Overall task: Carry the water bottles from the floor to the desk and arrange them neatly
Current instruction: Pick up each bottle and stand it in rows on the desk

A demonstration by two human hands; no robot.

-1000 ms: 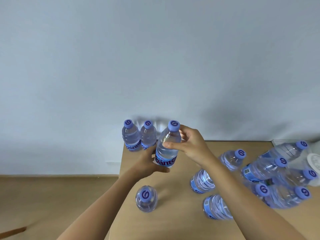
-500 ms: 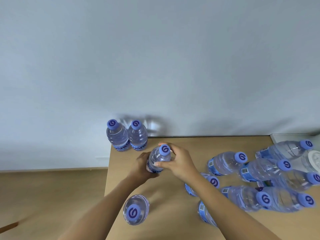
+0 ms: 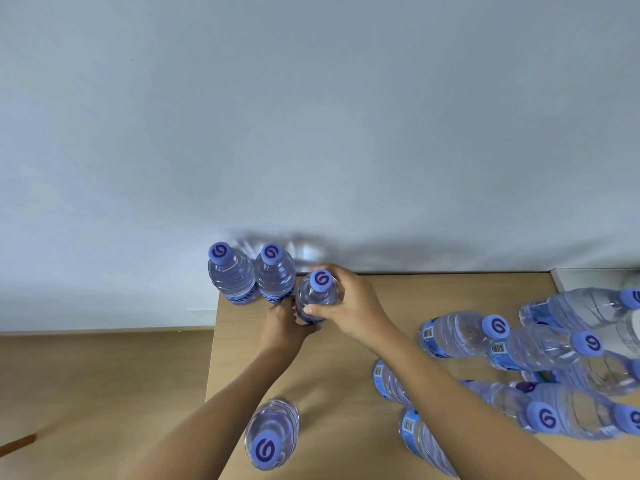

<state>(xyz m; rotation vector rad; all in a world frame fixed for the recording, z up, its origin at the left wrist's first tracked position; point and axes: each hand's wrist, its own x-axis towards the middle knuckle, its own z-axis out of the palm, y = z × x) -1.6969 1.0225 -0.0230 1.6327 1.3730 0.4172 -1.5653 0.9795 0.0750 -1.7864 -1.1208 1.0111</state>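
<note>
Gripping upright bottle [image 3: 317,299] with both hands, left fingers [image 3: 298,315] half hidden, right-edge bottles [image 3: 588,306] cropped

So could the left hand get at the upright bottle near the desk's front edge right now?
Probably yes: the upright bottle stands alone beside the left forearm, but the left hand must first release the held bottle.

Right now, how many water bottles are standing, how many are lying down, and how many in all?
Bottles standing free on the desk: 3
Bottle held upright by left hand and right hand: 1
Bottles lying down, as far as the pile shows: 8
Total: 12
</note>
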